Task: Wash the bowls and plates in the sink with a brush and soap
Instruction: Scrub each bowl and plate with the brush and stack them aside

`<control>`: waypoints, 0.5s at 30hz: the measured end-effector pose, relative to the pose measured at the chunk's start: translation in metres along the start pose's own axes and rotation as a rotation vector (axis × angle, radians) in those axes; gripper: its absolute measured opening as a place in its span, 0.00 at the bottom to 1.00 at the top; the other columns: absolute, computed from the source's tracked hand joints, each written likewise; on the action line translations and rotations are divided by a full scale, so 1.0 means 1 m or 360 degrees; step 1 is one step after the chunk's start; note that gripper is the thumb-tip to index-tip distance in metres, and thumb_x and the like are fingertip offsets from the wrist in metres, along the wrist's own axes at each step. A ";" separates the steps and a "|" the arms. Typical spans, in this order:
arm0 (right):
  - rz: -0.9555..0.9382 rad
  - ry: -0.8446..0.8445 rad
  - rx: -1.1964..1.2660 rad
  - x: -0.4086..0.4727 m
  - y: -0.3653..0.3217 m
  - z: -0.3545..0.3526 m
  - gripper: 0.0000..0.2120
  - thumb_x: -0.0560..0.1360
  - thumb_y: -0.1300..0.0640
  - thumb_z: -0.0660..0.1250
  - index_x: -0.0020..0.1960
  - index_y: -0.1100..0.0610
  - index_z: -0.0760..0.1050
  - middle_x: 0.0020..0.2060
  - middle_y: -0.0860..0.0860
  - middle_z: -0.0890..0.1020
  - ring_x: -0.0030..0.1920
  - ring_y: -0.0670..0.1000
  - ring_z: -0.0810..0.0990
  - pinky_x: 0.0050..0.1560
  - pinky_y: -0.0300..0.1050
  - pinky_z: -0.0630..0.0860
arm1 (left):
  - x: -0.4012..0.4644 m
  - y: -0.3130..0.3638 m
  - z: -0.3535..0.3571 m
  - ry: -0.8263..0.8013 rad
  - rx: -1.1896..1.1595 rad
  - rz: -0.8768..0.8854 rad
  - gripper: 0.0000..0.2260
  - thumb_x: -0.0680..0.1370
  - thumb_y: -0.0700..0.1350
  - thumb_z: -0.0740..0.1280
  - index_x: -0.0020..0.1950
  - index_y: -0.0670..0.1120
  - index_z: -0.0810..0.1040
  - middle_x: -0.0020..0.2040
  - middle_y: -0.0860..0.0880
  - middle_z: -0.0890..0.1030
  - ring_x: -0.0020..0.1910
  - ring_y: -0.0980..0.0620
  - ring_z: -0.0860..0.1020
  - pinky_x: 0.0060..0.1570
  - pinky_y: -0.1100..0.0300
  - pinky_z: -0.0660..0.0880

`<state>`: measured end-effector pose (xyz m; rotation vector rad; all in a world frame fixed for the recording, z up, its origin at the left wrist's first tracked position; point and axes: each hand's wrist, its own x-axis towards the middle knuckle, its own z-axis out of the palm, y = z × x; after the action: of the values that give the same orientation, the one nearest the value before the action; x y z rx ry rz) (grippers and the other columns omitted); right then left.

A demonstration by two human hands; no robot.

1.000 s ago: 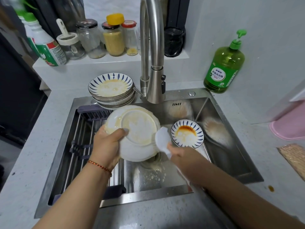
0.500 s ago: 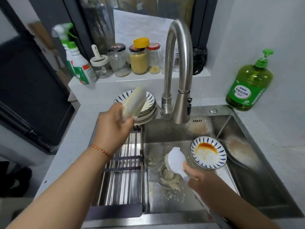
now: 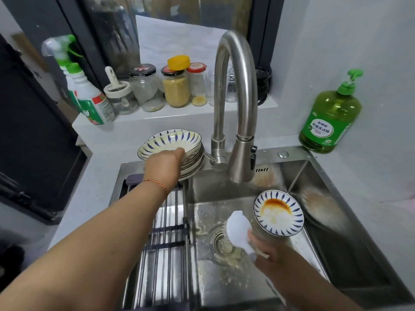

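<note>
Brush sits in the right hand, fingers curled round its handle; its long axis runs from the hand up and to the left, the rounded white head pointing away from the wrist and hanging just above the drain. Whether the bristles touch the sink floor cannot be told. Just right of the brush head, beyond the knuckles, a bowl with blue rim strokes and a brown sauce stain lies tilted in the sink, its open face turned up and toward the camera. Right of that bowl the basin wall is close; the freest room lies toward the wrist, over the speckled sink floor. Faucet arches over the basin, its spout ending above and left of the bowl. Left hand reaches far forward to the back left corner of the sink, where a plate tops a stack; the thumb lies on the plate's near rim and the fingers are hidden beneath it, gripping it. That plate tips slightly, face up. Below the left forearm a rack of metal bars spans the sink's left side. Soap stands on the counter, well beyond the right hand, at the far right corner.
</note>
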<state>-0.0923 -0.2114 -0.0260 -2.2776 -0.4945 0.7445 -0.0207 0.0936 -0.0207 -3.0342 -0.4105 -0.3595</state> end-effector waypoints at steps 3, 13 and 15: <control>0.0063 0.0011 0.0040 0.001 0.005 -0.001 0.22 0.79 0.48 0.60 0.73 0.42 0.63 0.66 0.37 0.69 0.55 0.36 0.71 0.58 0.30 0.63 | 0.002 -0.003 0.015 -0.0044 -0.0086 -0.0118 0.09 0.72 0.33 0.66 0.48 0.43 0.74 0.35 0.43 0.75 0.36 0.41 0.75 0.34 0.54 0.69; 0.0182 0.0015 0.0060 0.001 0.019 -0.013 0.23 0.79 0.46 0.59 0.74 0.40 0.60 0.66 0.32 0.67 0.57 0.32 0.69 0.62 0.33 0.64 | 0.005 -0.004 0.048 0.0050 -0.0222 0.0104 0.21 0.66 0.23 0.63 0.55 0.39 0.79 0.55 0.37 0.81 0.67 0.40 0.73 0.74 0.42 0.48; 0.0211 0.0003 0.0070 0.000 0.025 -0.016 0.23 0.79 0.46 0.59 0.74 0.40 0.60 0.68 0.34 0.67 0.56 0.32 0.69 0.61 0.34 0.66 | -0.003 0.002 0.048 0.0086 -0.0190 -0.0001 0.22 0.71 0.28 0.65 0.63 0.41 0.76 0.64 0.39 0.77 0.70 0.40 0.68 0.74 0.41 0.47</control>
<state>-0.0786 -0.2366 -0.0341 -2.2865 -0.3255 0.8099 -0.0122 0.0953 -0.0681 -3.1310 -0.4009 -0.4817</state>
